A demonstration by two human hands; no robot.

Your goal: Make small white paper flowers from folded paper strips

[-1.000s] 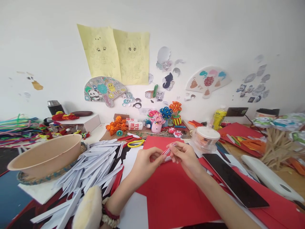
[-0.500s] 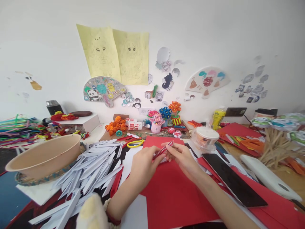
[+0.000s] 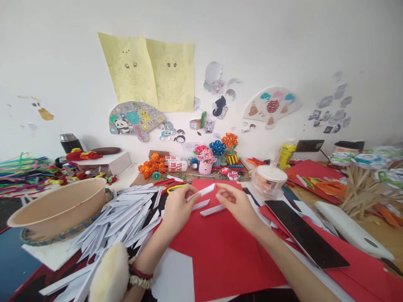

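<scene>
Pinched in my left hand (image 3: 179, 206) is a folded white paper strip (image 3: 206, 192), tilted up to the right. My right hand (image 3: 233, 204) is by the strip's upper end, fingers bent and apart; whether a fingertip touches the strip is hard to see. Below the hands, two more folded strips lie on the red paper (image 3: 226, 251): one strip (image 3: 200, 205) near my left fingers and another strip (image 3: 212, 211) under my right fingers.
A large pile of white paper strips (image 3: 126, 218) lies left, beside a beige basin (image 3: 59, 205). Yellow-handled scissors (image 3: 174, 188) lie behind my left hand. To the right are a black phone (image 3: 305, 235), a lidded cup (image 3: 270, 178) and a white case (image 3: 352, 228).
The red-edged folded piece held between both hands is no longer there. A white strip is now in my left hand, which moved slightly left, and strips on the red paper are uncovered.
</scene>
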